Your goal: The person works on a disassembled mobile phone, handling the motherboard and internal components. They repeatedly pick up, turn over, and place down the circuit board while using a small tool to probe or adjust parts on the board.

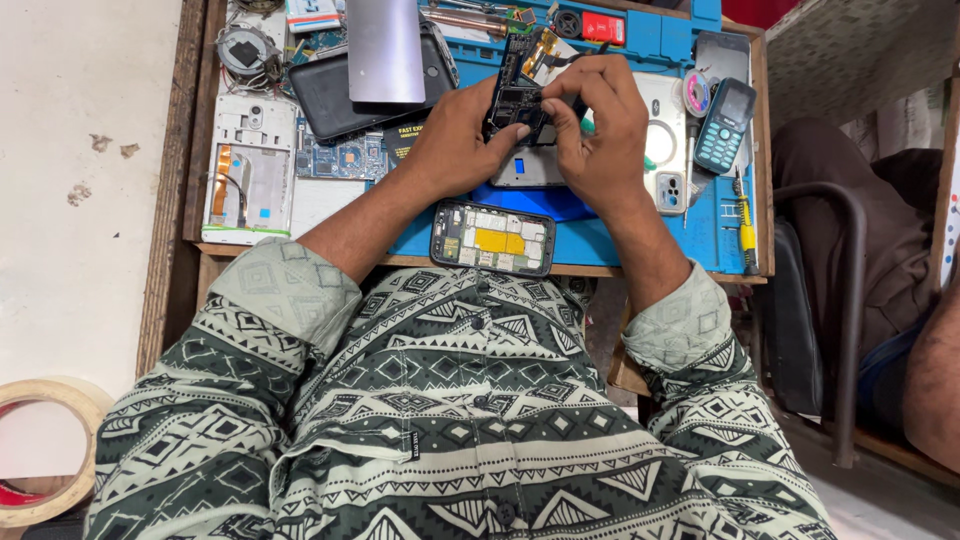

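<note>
Hands meet over the blue mat (610,245), both pinching a black circuit board (517,100). Left hand (455,140) grips its lower left edge with the thumb pressed against the board; right hand (600,135) curls over the right side, fingertips (556,90) closed on it. Fingers hide much of the board, so its parts are hard to make out. An opened phone (492,237) lies at the mat's near edge, apart from the hands. A white frame (247,165) lies left, a keypad phone (725,125) right. The tape roll (45,450) is cut off at the picture's lower left edge.
</note>
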